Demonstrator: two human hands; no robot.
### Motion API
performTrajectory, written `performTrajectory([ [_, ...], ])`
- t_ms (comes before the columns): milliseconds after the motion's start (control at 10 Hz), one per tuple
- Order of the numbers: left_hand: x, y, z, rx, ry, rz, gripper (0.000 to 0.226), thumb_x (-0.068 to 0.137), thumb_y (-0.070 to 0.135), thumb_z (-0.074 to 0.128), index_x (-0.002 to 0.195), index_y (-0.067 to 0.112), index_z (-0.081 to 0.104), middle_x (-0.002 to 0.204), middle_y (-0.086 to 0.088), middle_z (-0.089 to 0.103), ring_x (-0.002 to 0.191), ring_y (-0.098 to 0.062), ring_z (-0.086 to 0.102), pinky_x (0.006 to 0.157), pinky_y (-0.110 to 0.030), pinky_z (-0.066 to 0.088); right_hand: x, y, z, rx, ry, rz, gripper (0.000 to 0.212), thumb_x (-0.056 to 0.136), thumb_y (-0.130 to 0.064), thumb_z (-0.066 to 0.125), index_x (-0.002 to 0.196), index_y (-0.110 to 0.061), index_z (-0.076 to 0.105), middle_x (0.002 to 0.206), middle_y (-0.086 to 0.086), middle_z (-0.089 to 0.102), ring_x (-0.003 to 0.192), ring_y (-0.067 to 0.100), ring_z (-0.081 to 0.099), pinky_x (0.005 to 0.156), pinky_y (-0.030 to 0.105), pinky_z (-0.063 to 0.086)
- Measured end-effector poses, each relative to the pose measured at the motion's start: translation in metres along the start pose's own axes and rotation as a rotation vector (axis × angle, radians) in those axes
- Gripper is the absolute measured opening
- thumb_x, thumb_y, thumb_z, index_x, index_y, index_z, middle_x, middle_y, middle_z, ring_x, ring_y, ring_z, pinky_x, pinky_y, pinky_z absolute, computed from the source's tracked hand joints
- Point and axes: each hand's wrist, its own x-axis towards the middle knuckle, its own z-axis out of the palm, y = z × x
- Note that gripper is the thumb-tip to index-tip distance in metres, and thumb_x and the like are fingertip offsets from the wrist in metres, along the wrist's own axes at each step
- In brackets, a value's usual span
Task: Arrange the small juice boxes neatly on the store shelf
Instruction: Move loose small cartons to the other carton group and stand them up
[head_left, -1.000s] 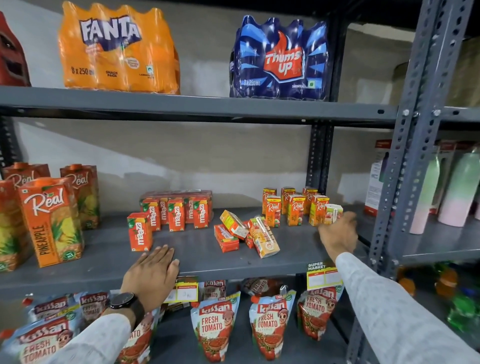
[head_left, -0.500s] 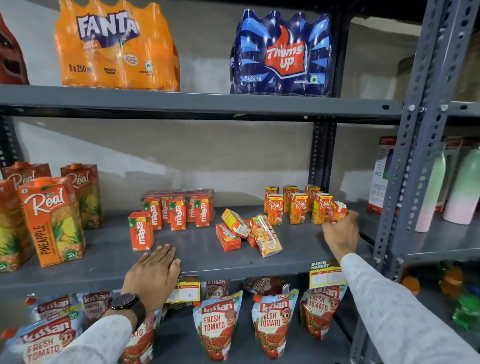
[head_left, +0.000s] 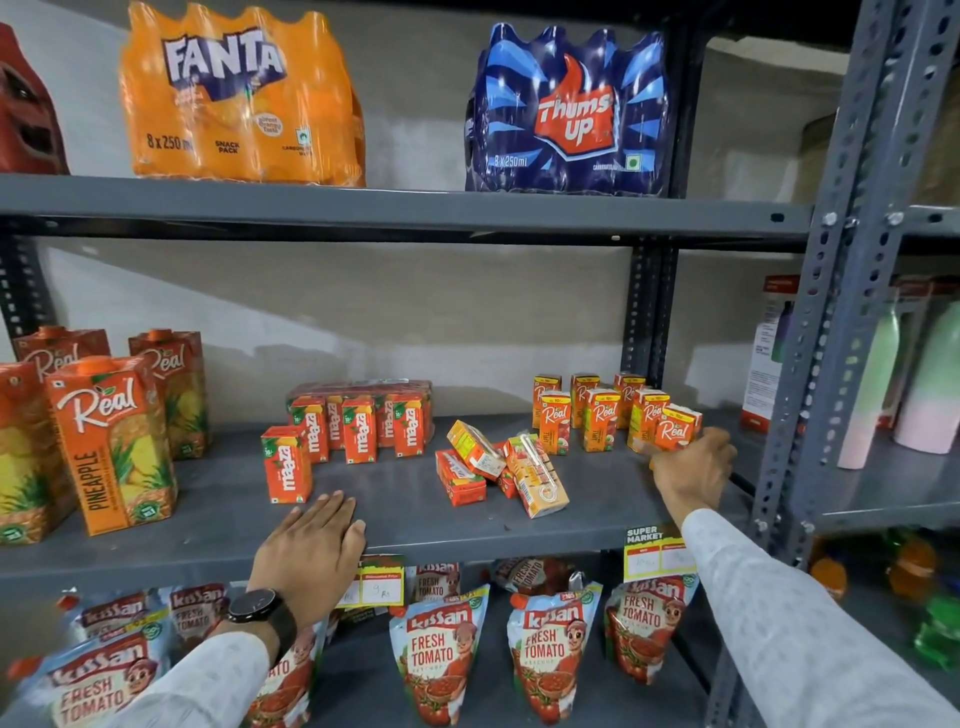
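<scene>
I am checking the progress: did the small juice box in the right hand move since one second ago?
Yes. The small juice box was tilted, label turned away; now it stands upright, label forward, in the right hand, right of the row of small boxes.

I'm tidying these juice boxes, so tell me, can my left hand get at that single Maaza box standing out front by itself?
Probably yes. The left hand rests flat on the shelf edge just below the lone Maaza box, with bare shelf between them.
</scene>
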Motion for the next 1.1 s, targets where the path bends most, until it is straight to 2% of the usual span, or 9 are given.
performTrajectory([
  [200, 0.001, 0.000, 0.000, 0.004, 0.020, 0.003, 0.059, 0.105, 0.048, 0.018, 0.155, 0.023, 0.034, 0.164, 0.005, 0.031, 0.153, -0.011, 0.023, 0.126, -0.032, 0.014, 0.001, 0.001, 0.004, -0.026, 0.019, -0.011, 0.075, 0.071, -0.027, 0.093, 0.121, -0.004, 0.042, 0.124, 0.028, 0.057, 0.110, 0.051, 0.060, 0.088, 0.052, 0.051],
  [400, 0.002, -0.001, 0.003, 0.006, 0.018, 0.005, 0.061, 0.104, 0.050, 0.016, 0.156, 0.023, 0.033, 0.164, 0.005, 0.031, 0.153, -0.011, 0.022, 0.126, -0.032, 0.014, 0.004, 0.005, 0.002, -0.023, -0.025, -0.047, 0.060, 0.080, -0.026, 0.085, 0.121, -0.001, 0.049, 0.118, 0.025, 0.062, 0.108, 0.045, 0.063, 0.086, 0.049, 0.050],
  [500, 0.002, -0.002, 0.004, 0.000, 0.018, 0.004, 0.061, 0.104, 0.050, 0.017, 0.156, 0.023, 0.034, 0.164, 0.005, 0.031, 0.153, -0.011, 0.023, 0.126, -0.032, 0.013, 0.004, 0.005, 0.002, -0.010, -0.042, -0.046, 0.062, 0.081, -0.029, 0.085, 0.124, -0.001, 0.051, 0.120, 0.024, 0.062, 0.110, 0.044, 0.062, 0.088, 0.050, 0.051],
  [600, 0.002, -0.001, 0.003, -0.008, 0.013, -0.004, 0.060, 0.104, 0.050, 0.017, 0.155, 0.024, 0.034, 0.164, 0.006, 0.031, 0.153, -0.011, 0.023, 0.125, -0.032, 0.013, 0.000, 0.000, -0.003, 0.056, 0.026, -0.030, 0.071, 0.083, -0.028, 0.081, 0.139, -0.002, 0.046, 0.134, 0.024, 0.055, 0.123, 0.045, 0.055, 0.099, 0.053, 0.046],
  [700, 0.003, 0.001, 0.003, -0.006, 0.003, -0.009, 0.060, 0.104, 0.050, 0.017, 0.156, 0.024, 0.034, 0.164, 0.006, 0.031, 0.153, -0.011, 0.023, 0.125, -0.032, 0.013, -0.012, -0.007, -0.005, 0.054, 0.247, -0.238, 0.053, 0.087, -0.027, 0.072, 0.132, -0.010, 0.049, 0.125, 0.019, 0.058, 0.116, 0.040, 0.056, 0.094, 0.053, 0.045],
  [800, 0.002, 0.001, 0.001, -0.008, 0.002, -0.010, 0.060, 0.104, 0.049, 0.017, 0.155, 0.023, 0.035, 0.163, 0.005, 0.032, 0.152, -0.012, 0.025, 0.126, -0.033, 0.015, -0.035, -0.031, 0.006, 0.034, 0.271, -0.530, 0.031, 0.093, -0.026, 0.066, 0.119, -0.017, 0.052, 0.111, 0.009, 0.060, 0.104, 0.026, 0.055, 0.088, 0.045, 0.041],
  [900, 0.002, 0.001, 0.001, -0.004, 0.000, -0.004, 0.059, 0.105, 0.048, 0.018, 0.155, 0.023, 0.036, 0.163, 0.005, 0.033, 0.152, -0.013, 0.025, 0.125, -0.034, 0.015, -0.067, -0.071, 0.025, 0.065, 0.046, -0.754, 0.023, 0.094, -0.031, 0.066, 0.114, -0.020, 0.062, 0.108, 0.002, 0.066, 0.103, 0.019, 0.060, 0.091, 0.041, 0.048],
  [1000, 0.001, 0.000, 0.000, -0.013, -0.005, 0.004, 0.059, 0.105, 0.049, 0.019, 0.155, 0.023, 0.035, 0.164, 0.004, 0.032, 0.152, -0.013, 0.024, 0.125, -0.034, 0.014, -0.092, -0.110, 0.045, -0.172, -0.209, -0.845, 0.040, 0.094, -0.055, 0.060, 0.115, -0.022, 0.069, 0.117, 0.000, 0.066, 0.114, 0.021, 0.057, 0.092, 0.049, 0.048],
  [1100, 0.004, -0.007, -0.005, -0.025, 0.005, 0.004, 0.061, 0.104, 0.050, 0.016, 0.156, 0.023, 0.033, 0.164, 0.004, 0.030, 0.153, -0.013, 0.022, 0.126, -0.034, 0.013, -0.107, -0.149, 0.063, -0.539, -0.443, -0.826, 0.068, 0.089, -0.078, 0.043, 0.120, -0.025, 0.071, 0.133, 0.003, 0.058, 0.130, 0.027, 0.044, 0.100, 0.061, 0.038],
])
